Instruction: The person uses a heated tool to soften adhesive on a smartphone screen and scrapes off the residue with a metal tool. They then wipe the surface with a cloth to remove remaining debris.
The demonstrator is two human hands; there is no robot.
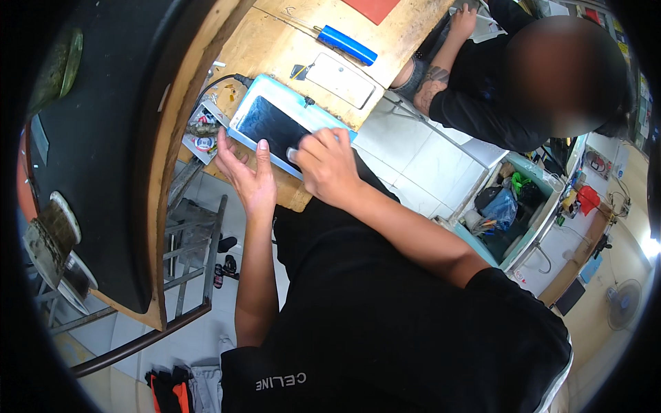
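A white, light-blue-edged electric device [258,86] with a flat, dark rectangular top lies on the wooden workbench [272,34]. At the device's near left edge is my left hand [249,180], its fingers spread and the thumb raised, with nothing in it. My right hand [332,168] is over the right end of the dark top [270,126], fingers curled together. A small pale piece [292,155] shows at its fingertips, too small to name. The right fingers hide part of the dark top.
Beyond the device lie a blue cylinder [348,45] and a white flat panel [341,80]. A black cable [224,79] joins the device's left end. Another person [482,89] sits at the bench's far right. A dark ledge [117,138] rises on the left.
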